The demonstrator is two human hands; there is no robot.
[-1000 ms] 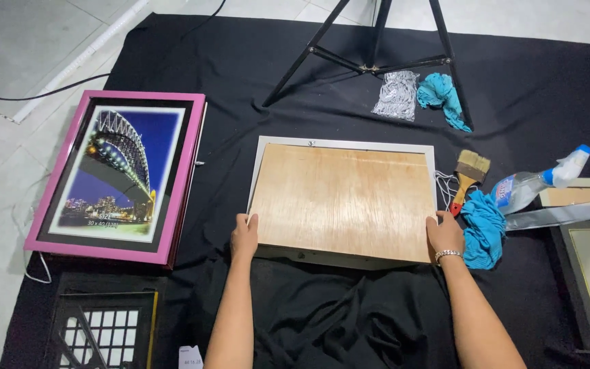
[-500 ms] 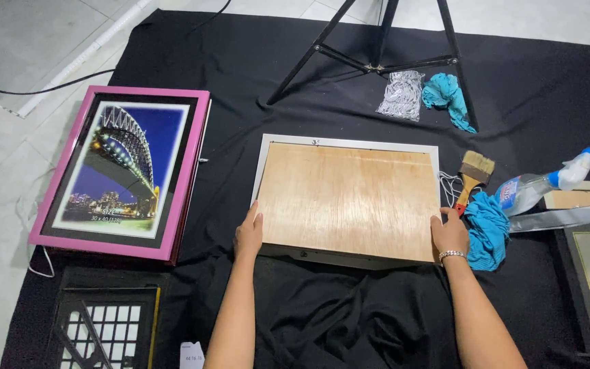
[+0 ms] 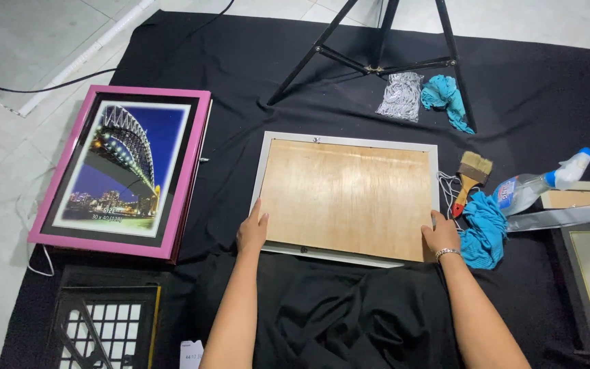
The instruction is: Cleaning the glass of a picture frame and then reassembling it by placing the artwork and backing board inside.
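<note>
Right now I have both hands down on the wooden backing board, which lies face-up inside a white frame at the centre of the black cloth. My left hand rests at the board's 7 o'clock corner, fingers close together and laid flat on the wood, holding nothing. My right hand, a bracelet on its wrist, sits at the 5 o'clock corner. From this angle I cannot tell whether its fingertips lie flat or hook over the board's edge.

As I read it, the step in hand is pressing or squaring the board against the frame. It looks roughly level, with a strip of white rim showing along the near edge. Any further handling calls for even pressure from both corners so the board does not skew, and for care near the small fittings on the rim at 12 and 6 o'clock.

Around the frame, a pink-framed bridge picture lies at 9 o'clock. A paintbrush, a teal rag and a spray bottle sit at 3 o'clock. The rag is just beside my right hand. A tripod stands at 12 o'clock.
</note>
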